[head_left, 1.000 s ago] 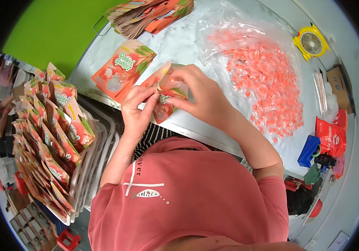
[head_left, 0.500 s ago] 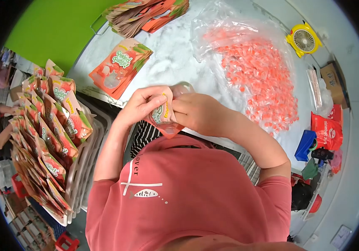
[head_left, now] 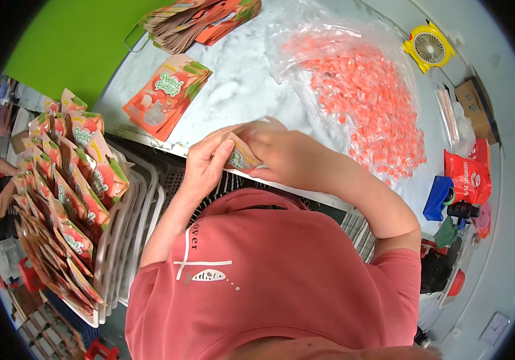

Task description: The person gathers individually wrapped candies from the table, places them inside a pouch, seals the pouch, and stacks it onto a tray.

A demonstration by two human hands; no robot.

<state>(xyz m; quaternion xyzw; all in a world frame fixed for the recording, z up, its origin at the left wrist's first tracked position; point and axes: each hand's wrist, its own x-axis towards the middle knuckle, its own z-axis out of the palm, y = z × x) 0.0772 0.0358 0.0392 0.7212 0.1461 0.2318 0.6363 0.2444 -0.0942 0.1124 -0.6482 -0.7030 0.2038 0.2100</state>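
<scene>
My left hand [head_left: 206, 159] pinches a printed pouch [head_left: 242, 156], thumb on its front, just over the table's near edge. At the pouch's open end is my right hand [head_left: 287, 155], its fingertips partly hidden in the mouth and its thumb by the lower side. Motion blurs those fingers a little, and the pouch's inside cannot be seen. A small stack of flat "Peeled Fudge" pouches [head_left: 164, 99] lies on the table, left of my hands. To the right, a heap of small wrapped pink-red candies [head_left: 368, 102] spreads out of a clear plastic bag [head_left: 290, 60].
At left, a white crate [head_left: 113, 240] holds many filled pouches [head_left: 68, 198]. More flat pouches [head_left: 197, 21] are stacked at the back. A yellow fan [head_left: 428, 48], a cardboard box [head_left: 473, 105] and a red bag [head_left: 467, 174] line the right side. Another person's arm [head_left: 0, 201] shows far left.
Both hands have moved slightly up with the pouch, which now tilts with its mouth opened wider. My right fingers have shifted further over the opening. The whole view has moved a little.
</scene>
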